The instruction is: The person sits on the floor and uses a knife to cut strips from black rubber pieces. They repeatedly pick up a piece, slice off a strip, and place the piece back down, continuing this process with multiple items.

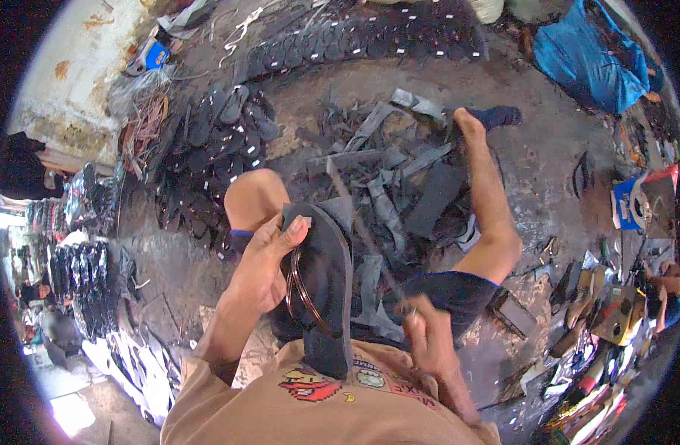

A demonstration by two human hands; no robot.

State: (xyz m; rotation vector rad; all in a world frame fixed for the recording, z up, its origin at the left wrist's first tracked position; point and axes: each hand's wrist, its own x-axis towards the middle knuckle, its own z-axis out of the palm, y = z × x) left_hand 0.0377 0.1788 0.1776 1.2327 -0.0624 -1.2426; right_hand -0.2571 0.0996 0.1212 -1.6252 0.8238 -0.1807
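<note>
**Sandal sole held upright against the lap, thin tool in the other hand**

The person sat on the ground with knees apart, and the left hand (265, 259) was closed on a black sandal sole (326, 285). The sole stood on end, its lower tip against the tan shirt (317, 400) and its upper end just in front of the left knee (254, 196). The thumb lay across the upper edge of the sole and the fingers wrapped around its left side, so the sole sat to the right of the palm and touched it along most of its length. Thin curved straps (299, 289) looped out from the sole's left edge, right beside the fingers.

The right hand (429, 334) was blurred, low and to the right of the sole, near but not touching it. It was clenched around the lower end of a thin dark rod (362, 230), which slanted up and to the left past the sole's right edge. Whether the rod touched the sole could not be told.

Beyond the knees lay a heap of grey rubber strips (388, 159) and a flat dark sheet (432, 196). Rows of finished black sandals (369, 37) lined the floor farther off, with more piled to the left (221, 130). The right foot (470, 122) rested on the far edge of the strips.
</note>
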